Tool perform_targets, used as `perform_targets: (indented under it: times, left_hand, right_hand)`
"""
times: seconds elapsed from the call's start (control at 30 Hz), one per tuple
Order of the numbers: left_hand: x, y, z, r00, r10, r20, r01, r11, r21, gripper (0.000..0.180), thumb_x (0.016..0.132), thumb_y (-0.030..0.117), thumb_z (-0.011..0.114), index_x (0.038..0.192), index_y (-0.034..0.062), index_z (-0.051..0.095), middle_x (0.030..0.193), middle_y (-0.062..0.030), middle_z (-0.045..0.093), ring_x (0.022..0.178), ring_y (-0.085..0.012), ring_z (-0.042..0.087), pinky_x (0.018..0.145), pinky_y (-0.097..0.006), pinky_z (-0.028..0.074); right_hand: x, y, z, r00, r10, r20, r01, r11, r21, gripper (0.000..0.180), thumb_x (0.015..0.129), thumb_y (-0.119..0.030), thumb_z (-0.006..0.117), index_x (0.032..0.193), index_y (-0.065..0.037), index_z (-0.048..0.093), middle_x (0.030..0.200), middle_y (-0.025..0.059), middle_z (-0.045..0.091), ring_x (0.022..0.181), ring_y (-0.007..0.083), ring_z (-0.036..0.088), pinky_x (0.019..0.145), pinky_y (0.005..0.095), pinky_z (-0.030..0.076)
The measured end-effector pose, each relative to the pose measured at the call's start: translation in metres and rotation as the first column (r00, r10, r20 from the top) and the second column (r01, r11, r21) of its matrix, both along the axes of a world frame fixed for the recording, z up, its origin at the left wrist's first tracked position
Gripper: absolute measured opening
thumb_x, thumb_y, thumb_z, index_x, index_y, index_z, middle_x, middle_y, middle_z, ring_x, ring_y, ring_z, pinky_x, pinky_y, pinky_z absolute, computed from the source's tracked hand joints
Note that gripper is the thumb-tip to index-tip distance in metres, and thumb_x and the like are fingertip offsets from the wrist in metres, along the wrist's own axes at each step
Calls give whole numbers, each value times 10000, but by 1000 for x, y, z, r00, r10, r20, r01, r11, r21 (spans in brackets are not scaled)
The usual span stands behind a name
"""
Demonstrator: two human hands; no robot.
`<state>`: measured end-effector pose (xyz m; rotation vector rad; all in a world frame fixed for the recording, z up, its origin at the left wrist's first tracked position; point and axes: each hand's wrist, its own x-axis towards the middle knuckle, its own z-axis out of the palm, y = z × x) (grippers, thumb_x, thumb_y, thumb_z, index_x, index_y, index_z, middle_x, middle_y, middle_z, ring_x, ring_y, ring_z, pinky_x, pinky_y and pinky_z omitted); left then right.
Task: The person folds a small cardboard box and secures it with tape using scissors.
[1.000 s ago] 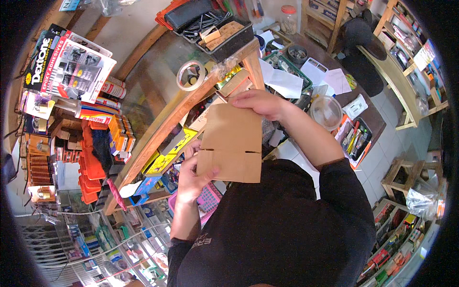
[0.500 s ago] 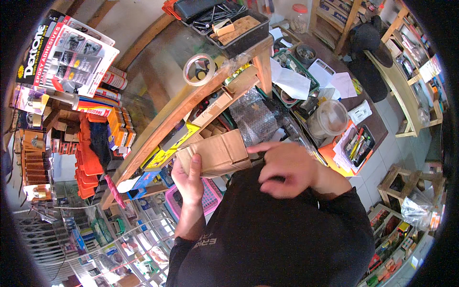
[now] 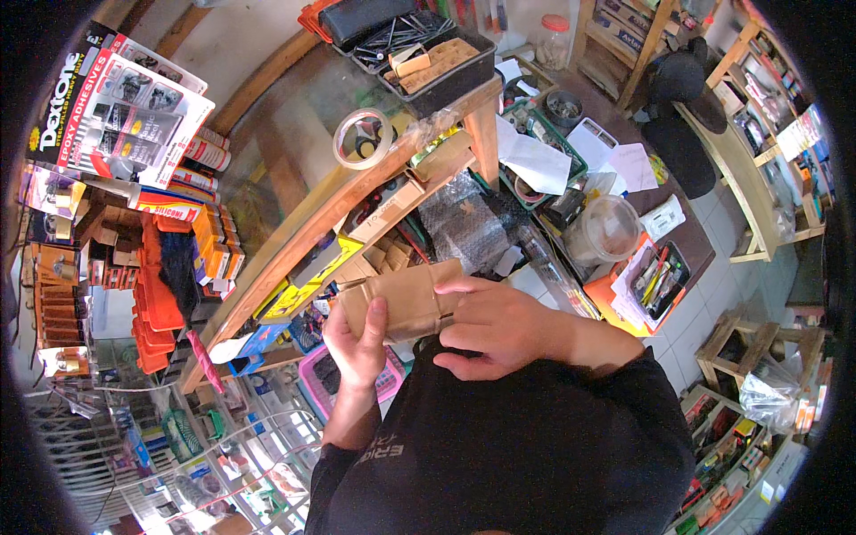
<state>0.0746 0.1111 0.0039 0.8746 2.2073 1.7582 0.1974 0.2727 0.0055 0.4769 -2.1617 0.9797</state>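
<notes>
A small brown cardboard box [image 3: 403,301] is held level in front of my chest. My left hand [image 3: 358,343] grips its left end, the thumb lying across the upper face and the other fingers tucked underneath. At the right end, my right hand [image 3: 501,328] has its fingers bent against the box, the index fingertip on the upper edge near a flap. The palm side of that hand and whatever lies inside the box are hidden.
Beyond the box runs a glass-topped wooden counter with a tape roll [image 3: 362,139] and a black tray [image 3: 446,76] of long nails or bolts. A clear round tub [image 3: 604,227] and an orange box of pens [image 3: 615,299] stand right. A pink basket [image 3: 390,379] is below.
My right hand has moved left and closed in on the box's right end; its index finger was stretched out at the edge before. The box has shifted slightly down in view.
</notes>
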Motion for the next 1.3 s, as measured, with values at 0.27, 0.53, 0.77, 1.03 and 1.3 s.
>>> perform_targets:
  times: [0.27, 0.53, 0.77, 1.03, 1.3]
  left_hand:
    - [0, -2, -4, 997, 31, -74, -32, 999, -11, 211, 858, 191, 631, 917, -12, 630, 730, -21, 624, 656, -80, 539, 603, -243, 451]
    - [-9, -2, -6, 989, 67, -132, -72, 997, -33, 251, 858, 230, 633, 916, -15, 633, 752, -34, 631, 675, -89, 546, 629, -261, 458]
    - [-19, -9, -3, 979, 165, -121, -160, 986, 45, 258, 864, 245, 617, 926, -5, 636, 784, -38, 631, 731, -109, 556, 687, -265, 454]
    - [-21, -18, 0, 981, 151, -122, -150, 988, 23, 250, 858, 234, 624, 917, -9, 626, 787, -29, 616, 707, -101, 538, 666, -257, 445]
    - [-15, -27, 9, 977, 123, -174, -134, 990, -52, 266, 862, 243, 621, 942, -10, 626, 826, -43, 631, 728, -108, 555, 673, -260, 451]
  right_hand:
    - [-12, -9, -9, 998, -64, -2, 64, 998, 11, 207, 748, -207, 681, 696, -85, 522, 583, 44, 472, 569, 234, 525, 814, 392, 478]
    - [-16, -28, -27, 997, -76, -17, 76, 997, -7, 246, 722, -171, 693, 614, -97, 485, 563, 35, 436, 526, 219, 480, 765, 370, 481]
    - [-15, -18, -16, 989, -27, -146, 35, 998, 50, 221, 754, -181, 654, 632, -90, 494, 567, 42, 472, 543, 222, 522, 856, 429, 461]
    - [-28, -14, -10, 983, 0, -185, 20, 994, 106, 214, 781, -195, 622, 639, -100, 493, 561, 34, 466, 536, 210, 517, 886, 462, 443]
    - [-36, -22, -10, 978, 20, -207, 5, 993, 119, 203, 746, -164, 646, 643, -91, 488, 557, 28, 434, 532, 197, 493, 872, 438, 461]
